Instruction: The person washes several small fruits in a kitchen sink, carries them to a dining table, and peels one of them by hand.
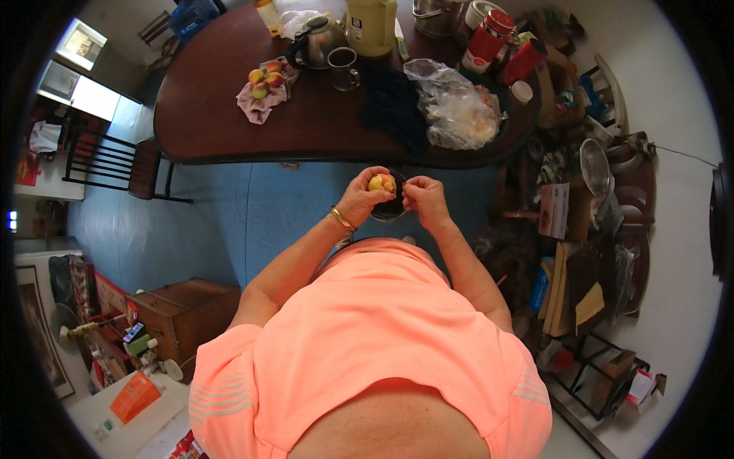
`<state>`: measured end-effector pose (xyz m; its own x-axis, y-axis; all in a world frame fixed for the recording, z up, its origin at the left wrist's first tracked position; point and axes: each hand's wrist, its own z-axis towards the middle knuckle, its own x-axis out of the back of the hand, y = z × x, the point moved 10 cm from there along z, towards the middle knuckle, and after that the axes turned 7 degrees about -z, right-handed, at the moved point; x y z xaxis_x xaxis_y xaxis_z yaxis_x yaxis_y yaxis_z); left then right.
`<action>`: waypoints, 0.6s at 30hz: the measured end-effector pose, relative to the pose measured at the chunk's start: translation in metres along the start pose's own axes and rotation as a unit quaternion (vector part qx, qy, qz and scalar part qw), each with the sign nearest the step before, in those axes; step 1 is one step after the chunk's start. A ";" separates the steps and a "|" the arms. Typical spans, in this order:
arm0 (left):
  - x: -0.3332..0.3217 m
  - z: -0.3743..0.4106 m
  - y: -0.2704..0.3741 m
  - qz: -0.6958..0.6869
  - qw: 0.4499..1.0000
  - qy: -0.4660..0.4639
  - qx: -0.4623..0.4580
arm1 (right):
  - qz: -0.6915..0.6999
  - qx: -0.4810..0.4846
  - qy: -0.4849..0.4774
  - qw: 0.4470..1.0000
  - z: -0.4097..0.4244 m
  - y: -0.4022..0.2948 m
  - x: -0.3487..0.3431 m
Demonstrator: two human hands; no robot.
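Note:
A partly peeled yellow and reddish fruit [382,183] rests in my left hand [364,194], whose fingers close around it; a gold bangle circles that wrist. Just to its right is my right hand [425,198], thumb and fingertips pinched together; what they may pinch is too small to tell. Below both hands shows a dark round container [390,211] with a pale rim, partly covered by them. On the table beyond, several red and yellow fruits [267,79] sit on a pink cloth [256,109].
The dark wooden table [229,135] curves in front of me. It bears a metal kettle [319,43], a steel mug [344,69], a pale green jug [371,26], a dark cloth [395,106] and a clear plastic bag [459,109]. A chair [143,169] stands left; boxes [554,210] crowd the right.

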<state>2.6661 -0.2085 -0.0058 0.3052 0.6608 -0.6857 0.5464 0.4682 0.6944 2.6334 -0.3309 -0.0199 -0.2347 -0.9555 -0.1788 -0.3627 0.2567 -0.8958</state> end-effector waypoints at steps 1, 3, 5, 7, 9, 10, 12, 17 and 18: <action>0.000 0.000 0.000 0.008 1.000 0.001 -0.002 | -0.052 0.031 0.002 0.998 -0.001 -0.006 0.000; 0.002 0.000 0.000 0.061 0.998 0.004 -0.011 | -0.120 0.077 0.004 0.990 -0.003 -0.018 -0.003; 0.005 0.002 0.000 0.150 0.988 0.007 -0.024 | -0.152 0.109 0.004 0.982 -0.003 -0.028 -0.010; 0.004 0.003 0.000 0.210 0.977 -0.003 -0.045 | -0.268 0.250 0.023 0.930 -0.008 -0.051 -0.017; 0.006 0.005 0.000 0.255 0.965 -0.005 -0.060 | -0.351 0.338 0.023 0.873 -0.019 -0.067 -0.030; 0.008 0.005 0.000 0.269 0.961 -0.002 -0.065 | -0.378 0.358 0.015 0.853 -0.027 -0.080 -0.038; 0.010 0.006 0.001 0.302 0.950 0.002 -0.077 | -0.408 0.377 0.000 0.832 -0.034 -0.087 -0.047; 0.005 0.005 0.008 0.371 0.923 0.020 -0.103 | -0.433 0.383 -0.021 0.815 -0.038 -0.088 -0.053; 0.004 0.005 0.009 0.375 0.921 0.020 -0.103 | -0.440 0.384 -0.022 0.811 -0.038 -0.087 -0.053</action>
<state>2.6759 -0.2049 -0.0032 0.5044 0.8634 0.0094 0.0326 -0.0299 0.9990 2.6435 -0.2969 0.0826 -0.1504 -0.7284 0.6684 0.3012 -0.6777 -0.6708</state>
